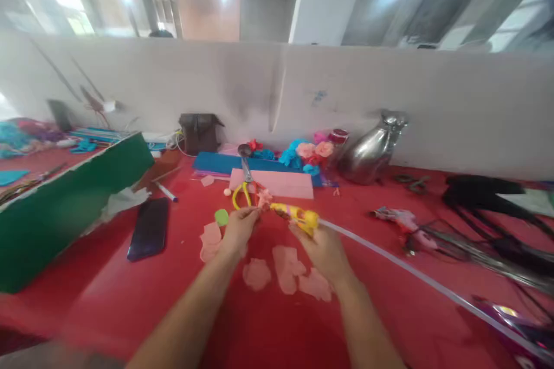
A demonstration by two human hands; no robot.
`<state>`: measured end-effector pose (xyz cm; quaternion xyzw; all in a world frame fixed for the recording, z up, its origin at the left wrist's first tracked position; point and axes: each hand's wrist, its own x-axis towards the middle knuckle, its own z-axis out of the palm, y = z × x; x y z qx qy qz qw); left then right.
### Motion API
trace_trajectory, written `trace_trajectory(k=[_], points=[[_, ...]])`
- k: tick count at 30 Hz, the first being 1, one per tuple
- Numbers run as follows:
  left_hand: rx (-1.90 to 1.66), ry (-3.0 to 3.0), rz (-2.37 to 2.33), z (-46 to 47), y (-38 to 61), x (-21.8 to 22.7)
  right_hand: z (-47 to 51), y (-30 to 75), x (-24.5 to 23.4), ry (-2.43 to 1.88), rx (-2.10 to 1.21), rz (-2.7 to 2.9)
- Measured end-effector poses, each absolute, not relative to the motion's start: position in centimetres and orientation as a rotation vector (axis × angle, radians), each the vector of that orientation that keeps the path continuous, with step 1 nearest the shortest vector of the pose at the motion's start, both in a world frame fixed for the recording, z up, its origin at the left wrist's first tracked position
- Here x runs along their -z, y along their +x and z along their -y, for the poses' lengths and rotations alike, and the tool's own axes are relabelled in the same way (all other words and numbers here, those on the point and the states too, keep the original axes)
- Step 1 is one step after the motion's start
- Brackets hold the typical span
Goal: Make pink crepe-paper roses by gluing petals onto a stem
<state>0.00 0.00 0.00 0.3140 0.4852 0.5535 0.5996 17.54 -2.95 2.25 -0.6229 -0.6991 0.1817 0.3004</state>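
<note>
My right hand point(326, 251) is closed around a yellow glue gun point(298, 214), and a pale cord point(389, 259) runs from its back end to the right. The gun's nozzle points left. My left hand point(238, 230) pinches a small pink paper flower point(264, 199) close to the nozzle; whether they touch I cannot tell. Just behind the flower lie scissors point(241, 193) with yellow and red handles. Pink paper cutouts point(257, 274) are spread below and between my hands, with more cutouts point(211, 236) beside my left wrist. A green round piece point(221, 217) lies near that hand.
Pink sheets point(281, 183) and blue sheets point(212, 162) lie behind my hands, near finished paper flowers point(309, 153). A silver jug point(370, 147) leans at the wall. On the left are a phone point(148, 229), a marker point(167, 191) and a green partition point(78, 207); tangled cables point(485, 248) lie right.
</note>
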Motion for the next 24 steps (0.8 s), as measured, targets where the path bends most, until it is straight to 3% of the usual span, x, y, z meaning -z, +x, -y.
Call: trace_trajectory(k=[5, 10, 15, 18, 24], points=[[-1.311, 0.716, -1.120, 0.0, 0.0, -0.3, 1.6, 19.4, -2.0, -1.835, -0.635, 1.705], [-1.481, 0.706, -1.089, -0.3, -1.0, -0.5, 0.3, 22.1, -0.5, -2.127, -0.558, 1.528], [-1.822, 0.628, -1.065, -0.9, -2.8, -1.4, 0.3, 23.2, -0.4, -2.346, -0.183, 1.585], [-1.798, 0.638, -1.072, -0.9, -3.2, -1.6, 0.8, 22.3, -0.7, -2.244, 0.103, 1.681], [-1.510, 0.743, -1.062, -0.4, -2.2, -1.2, 1.9, 19.1, -0.6, -1.591, -0.501, 2.311]])
